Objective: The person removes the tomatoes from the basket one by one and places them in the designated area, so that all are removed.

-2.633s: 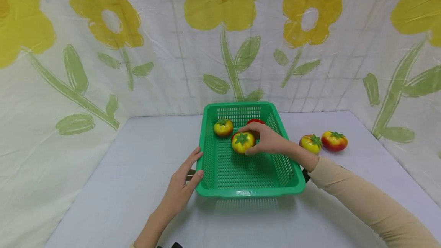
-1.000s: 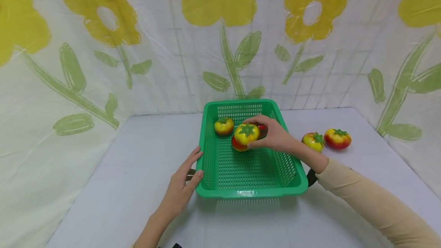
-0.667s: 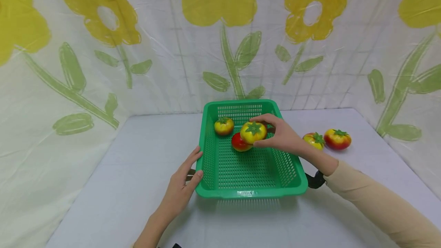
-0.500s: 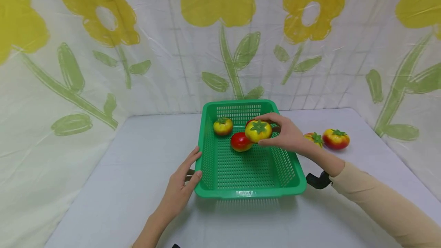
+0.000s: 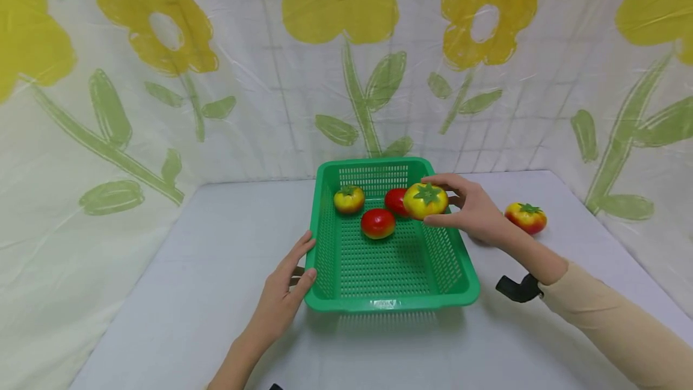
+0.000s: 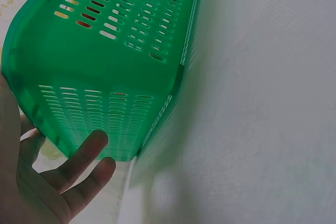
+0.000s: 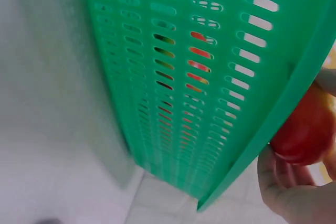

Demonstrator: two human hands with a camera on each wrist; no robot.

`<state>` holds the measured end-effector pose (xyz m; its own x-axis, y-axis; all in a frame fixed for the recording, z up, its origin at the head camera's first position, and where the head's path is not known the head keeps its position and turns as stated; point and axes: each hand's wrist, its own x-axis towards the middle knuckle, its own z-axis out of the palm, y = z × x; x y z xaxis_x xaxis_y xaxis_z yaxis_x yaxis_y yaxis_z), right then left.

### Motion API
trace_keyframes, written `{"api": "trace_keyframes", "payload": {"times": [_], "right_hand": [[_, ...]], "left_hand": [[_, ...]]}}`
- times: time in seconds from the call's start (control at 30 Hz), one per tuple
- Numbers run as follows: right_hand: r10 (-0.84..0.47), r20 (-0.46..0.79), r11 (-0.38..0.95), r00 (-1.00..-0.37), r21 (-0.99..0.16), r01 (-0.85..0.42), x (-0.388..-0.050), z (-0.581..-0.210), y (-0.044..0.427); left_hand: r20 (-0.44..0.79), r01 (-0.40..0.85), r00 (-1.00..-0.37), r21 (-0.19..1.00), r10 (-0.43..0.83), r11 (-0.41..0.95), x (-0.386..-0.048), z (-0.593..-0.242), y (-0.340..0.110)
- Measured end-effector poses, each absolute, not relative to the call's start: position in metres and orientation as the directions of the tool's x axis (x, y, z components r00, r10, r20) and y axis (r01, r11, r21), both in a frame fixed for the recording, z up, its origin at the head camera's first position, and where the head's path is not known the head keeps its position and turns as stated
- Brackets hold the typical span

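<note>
The head view looks forward and down over the whole green basket; both wrist views face its outside from close by, turned sideways (the tabletop runs vertically there), the right one sharing the held fruit with the head view.

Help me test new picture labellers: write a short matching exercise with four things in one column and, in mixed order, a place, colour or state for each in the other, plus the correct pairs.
Things
1. Basket
2. Left hand
3. Right hand
4. Rightmost fruit

Descriptions
A. Holding a yellow-topped fruit
B. On the table, to the right of the basket
C. Green, with slotted walls
D. Touching the basket's left rim

Right pairs: 1-C, 2-D, 3-A, 4-B
</note>
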<state>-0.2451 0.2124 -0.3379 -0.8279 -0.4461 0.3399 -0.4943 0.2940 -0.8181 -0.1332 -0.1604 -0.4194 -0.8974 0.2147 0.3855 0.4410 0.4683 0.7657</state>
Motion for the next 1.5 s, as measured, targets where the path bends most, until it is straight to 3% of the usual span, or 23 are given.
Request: {"api": "trace_keyframes", "payload": {"times": [0.5,1.5], "right_hand": [[-0.395,0.293,0.352,-0.871,-0.827,-0.438,-0.237,-0.342,0.227],[-0.304,0.264,0.337,-0.916,-0.869,-0.362,-0.224,-0.344,0.253]], "left_hand": [[0.381,0.43,-0.902,0.777,0.201,0.459,-0.133,-0.419,-0.16],[0.384,0.426,-0.904,0.774,0.188,0.469,-0.133,-0.42,-0.159]]}}
